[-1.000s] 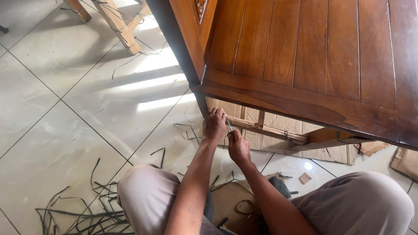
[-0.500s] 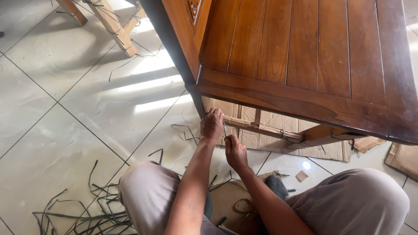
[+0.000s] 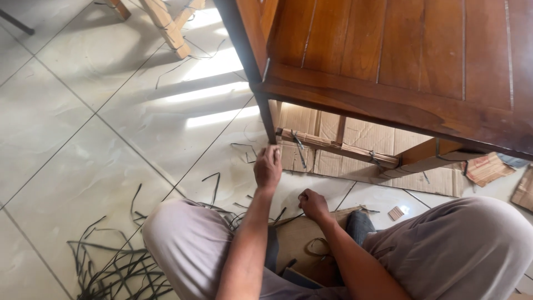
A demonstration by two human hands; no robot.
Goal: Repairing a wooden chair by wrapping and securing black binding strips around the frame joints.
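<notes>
Under the wooden chair [image 3: 388, 72] your left hand [image 3: 268, 166] closes on its dark leg [image 3: 265, 114] — your right hand [image 3: 312, 203] is fisted, apparently pinching a thin strand — above cardboard [image 3: 300, 239].

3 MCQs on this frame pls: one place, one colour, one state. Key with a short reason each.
1. Where is the left hand?
A. at the foot of the chair leg
B. on the knee
C. flat on the tiles

2. What colour are the loose strips on the tiled floor?
A. white
B. dark grey
C. red

3. How is the right hand?
A. spread flat
B. closed in a fist, low over the lap
C. gripping the seat edge

Key:
1 A, the hand sits right under the dark leg.
2 B, the strips lie dark against the pale tiles.
3 B, its fingers are curled shut; what it holds cannot be seen.
</notes>
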